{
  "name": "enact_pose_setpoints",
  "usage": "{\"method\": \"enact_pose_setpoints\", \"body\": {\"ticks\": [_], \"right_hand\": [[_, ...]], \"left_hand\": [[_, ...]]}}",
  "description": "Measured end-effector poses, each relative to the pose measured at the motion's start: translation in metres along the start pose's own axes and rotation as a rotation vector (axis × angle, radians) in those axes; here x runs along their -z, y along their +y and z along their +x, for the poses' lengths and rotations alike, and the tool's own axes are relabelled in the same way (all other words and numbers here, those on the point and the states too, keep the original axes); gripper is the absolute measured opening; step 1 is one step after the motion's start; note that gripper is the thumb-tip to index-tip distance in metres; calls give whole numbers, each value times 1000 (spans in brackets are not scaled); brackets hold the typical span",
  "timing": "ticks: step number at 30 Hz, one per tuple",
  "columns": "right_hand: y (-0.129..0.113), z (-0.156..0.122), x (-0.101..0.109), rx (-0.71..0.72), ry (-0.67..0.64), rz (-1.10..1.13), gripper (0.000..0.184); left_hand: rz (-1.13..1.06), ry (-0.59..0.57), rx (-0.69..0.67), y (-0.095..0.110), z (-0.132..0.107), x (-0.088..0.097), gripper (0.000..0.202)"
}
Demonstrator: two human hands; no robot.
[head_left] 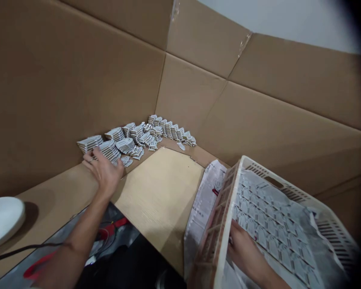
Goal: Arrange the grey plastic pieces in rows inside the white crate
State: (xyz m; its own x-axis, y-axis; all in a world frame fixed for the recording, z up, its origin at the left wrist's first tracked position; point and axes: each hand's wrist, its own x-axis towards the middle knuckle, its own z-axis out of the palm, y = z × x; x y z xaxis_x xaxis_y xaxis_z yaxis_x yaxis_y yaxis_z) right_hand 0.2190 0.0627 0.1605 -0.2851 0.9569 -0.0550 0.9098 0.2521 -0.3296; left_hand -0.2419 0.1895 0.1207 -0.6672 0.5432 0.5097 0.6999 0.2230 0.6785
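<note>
My left hand (105,170) reaches to the row of stacks at the cardboard wall. Its fingers and thumb are spread at the near side of a stack of thin grey-white flat pieces (110,151), a ring on one finger. Whether it bears any of the stack's weight does not show. Inside the white plastic crate (242,176), my right hand (245,251) is low against the left wall, its fingers mostly hidden. Rows of similar flat pieces (269,224) lie in the crate on a pale sheet.
More stacks (171,130) run along the back corner. A light wooden board (162,188) occupies the middle, with printed paper (209,188) between it and the crate. Tall cardboard walls (108,80) enclose the surface. A white round dish (4,220) and a dark cable (27,249) are at left.
</note>
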Motion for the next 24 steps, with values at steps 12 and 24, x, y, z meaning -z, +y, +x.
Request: {"method": "enact_pose_setpoints", "body": {"ticks": [12,24], "right_hand": [[-15,-6,19,34,101,38,20],[-12,-8,23,25,113,-8,22]], "left_hand": [[-217,-129,58,-12,5,-6,92],[-25,-222,2,-12,21,-21,77]]}}
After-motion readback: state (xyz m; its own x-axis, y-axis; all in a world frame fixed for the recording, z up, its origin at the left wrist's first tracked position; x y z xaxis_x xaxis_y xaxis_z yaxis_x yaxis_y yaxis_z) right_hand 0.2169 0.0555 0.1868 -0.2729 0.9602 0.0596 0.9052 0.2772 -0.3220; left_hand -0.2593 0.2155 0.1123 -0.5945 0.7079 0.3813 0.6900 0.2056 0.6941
